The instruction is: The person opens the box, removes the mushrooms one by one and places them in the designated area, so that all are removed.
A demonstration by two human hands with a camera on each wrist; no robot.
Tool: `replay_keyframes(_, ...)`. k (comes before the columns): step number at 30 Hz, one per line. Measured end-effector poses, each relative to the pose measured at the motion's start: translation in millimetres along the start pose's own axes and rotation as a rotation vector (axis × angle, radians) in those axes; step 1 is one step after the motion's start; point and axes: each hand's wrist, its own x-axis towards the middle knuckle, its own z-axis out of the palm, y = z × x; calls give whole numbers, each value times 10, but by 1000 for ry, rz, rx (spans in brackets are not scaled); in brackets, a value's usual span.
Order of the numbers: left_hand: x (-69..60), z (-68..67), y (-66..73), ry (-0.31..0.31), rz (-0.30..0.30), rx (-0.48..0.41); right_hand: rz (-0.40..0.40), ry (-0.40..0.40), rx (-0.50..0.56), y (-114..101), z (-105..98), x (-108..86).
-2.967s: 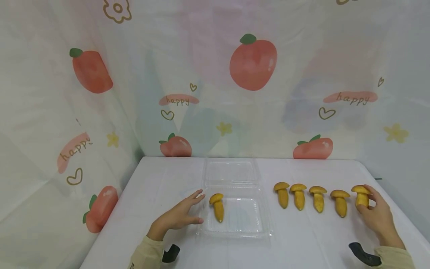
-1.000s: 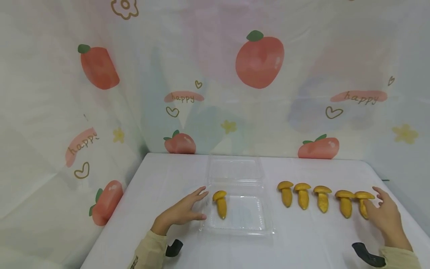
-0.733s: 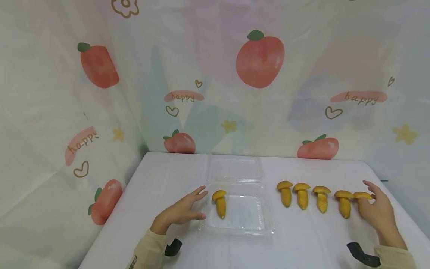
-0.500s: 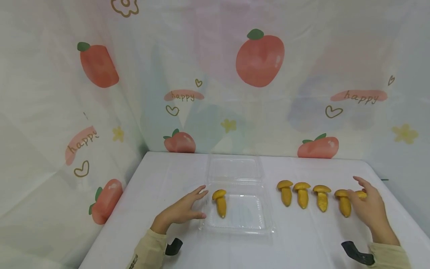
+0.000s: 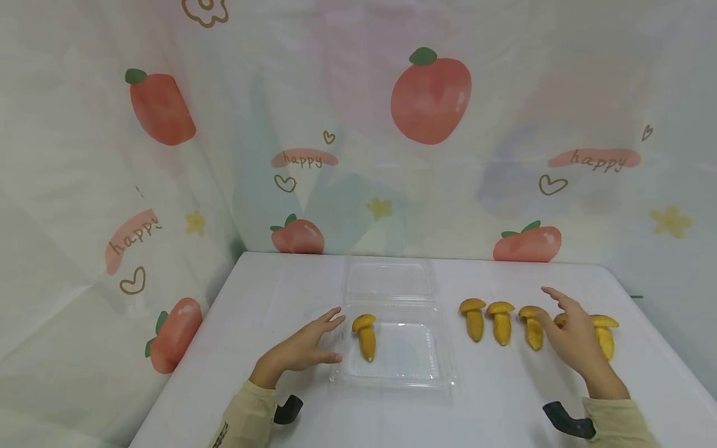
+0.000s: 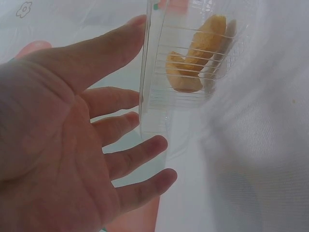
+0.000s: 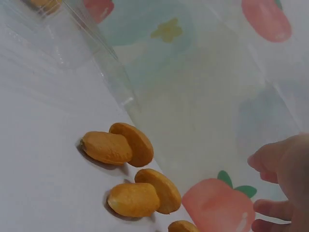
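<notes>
A clear plastic clamshell box (image 5: 392, 381) stands with its lid (image 5: 389, 280) laid back; one yellow mushroom (image 5: 366, 342) lies inside, at the left. My left hand (image 5: 299, 348) is at the box's left side, fingers spread and fairly straight, thumb at the wall in the left wrist view. Over a row of several yellow mushrooms hovers my right hand (image 5: 577, 339), holding nothing. It partly covers one mushroom, and its thumb is near the cap of the middle mushroom (image 5: 534, 336). The rightmost mushroom (image 5: 606, 339) is right of the hand. The leftmost mushroom (image 5: 474, 323) lies uncovered.
The white table (image 5: 493, 404) backs onto a fruit-printed cloth (image 5: 431, 186), which also hangs at the sides. Dark curved pieces (image 5: 568, 422) show at both wrists. Bare tabletop lies between the box and the row.
My right hand has let go of the rightmost mushroom, which now lies a little nearer me. That hand has moved left above the row. The left hand stays by the box.
</notes>
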Motion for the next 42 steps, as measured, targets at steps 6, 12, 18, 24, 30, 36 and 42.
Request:
replay_keyframes(6, 17, -17, 9, 5, -2, -1, -79, -68, 66, -185, 111, 5)
replay_keyframes(12, 28, -40, 16, 4, 7, -3, -158, -100, 102, -370, 232, -20)
replay_keyframes(18, 36, -55, 25, 3, 7, -7, -180, -154, 149, -532, 324, -48)
replay_keyframes(24, 32, -25, 16, 4, -4, -24, -199, -189, 170, -676, 409, -125)
replay_keyframes(30, 9, 1, 7, 0, 10, -17, -208, -247, 202, -832, 520, -190)
replay_keyframes(36, -7, -14, 8, 7, 21, -15, -214, -318, 258, -967, 697, -299)
replay_keyframes(42, -17, -23, 30, 2, 14, -2, -274, -329, 271, -1087, 782, -403)
